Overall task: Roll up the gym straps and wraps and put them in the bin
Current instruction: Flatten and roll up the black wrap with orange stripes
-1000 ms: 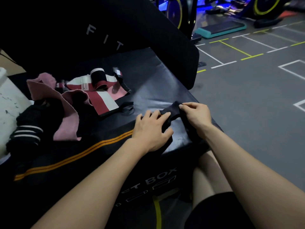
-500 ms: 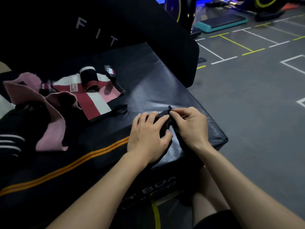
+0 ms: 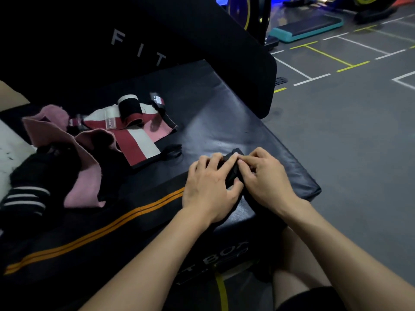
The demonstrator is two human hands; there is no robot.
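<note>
A black strap [image 3: 233, 173] lies near the right front corner of the black padded box [image 3: 224, 122]. My left hand [image 3: 208, 187] and my right hand [image 3: 265, 178] meet over it, fingers curled round its small rolled end. The strap's loose tail hangs over the box's front edge between my arms. Further left lies a heap of other wraps: a red, white and pink band [image 3: 137, 140], a small black roll [image 3: 129, 108] on top of it, a pink wrap [image 3: 85, 176] and a black wrap with white stripes [image 3: 24, 198].
A white surface [image 3: 9, 151] shows at the far left edge. A tall black pad marked FIT [image 3: 157, 41] stands behind the box. Grey gym floor with painted lines [image 3: 336, 131] lies to the right, with a teal step platform [image 3: 307, 28] beyond. My knees are below the box front.
My hands have drawn closer together over the black strap, and its raised end has been turned down into a tighter roll between the fingers.
</note>
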